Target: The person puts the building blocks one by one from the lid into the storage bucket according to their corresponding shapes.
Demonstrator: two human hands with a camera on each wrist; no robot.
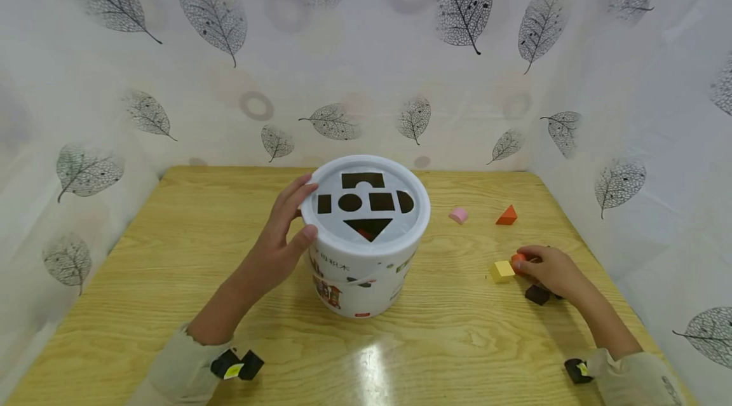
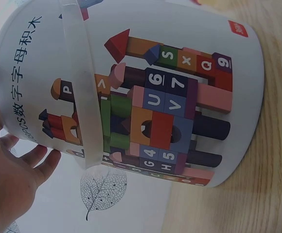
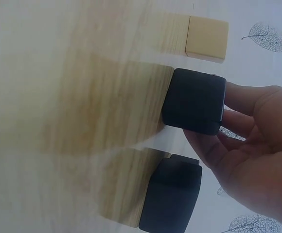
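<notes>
A white bucket (image 1: 360, 279) with printed block pictures stands upright on the table. Its white lid (image 1: 326, 228) has several shaped holes, and a bit of red shows through the triangular one. My left hand (image 1: 278, 234) rests against the lid's left rim, fingers spread and thumb at the front. At the right, my right hand (image 1: 551, 271) pinches a small orange-red block (image 1: 518, 262), beside a yellow block (image 1: 503, 272). Black blocks (image 1: 537, 295) lie just below that hand. In the right wrist view, a black block (image 3: 194, 101) hides the fingertips and the orange-red block.
Behind the right hand lie a pink rounded block (image 1: 459, 215) and an orange triangular block (image 1: 507, 215). The wooden table (image 1: 171, 253) meets a leaf-patterned cloth (image 1: 366, 75) at the back and sides. Another black block (image 3: 172, 194) shows low in the right wrist view.
</notes>
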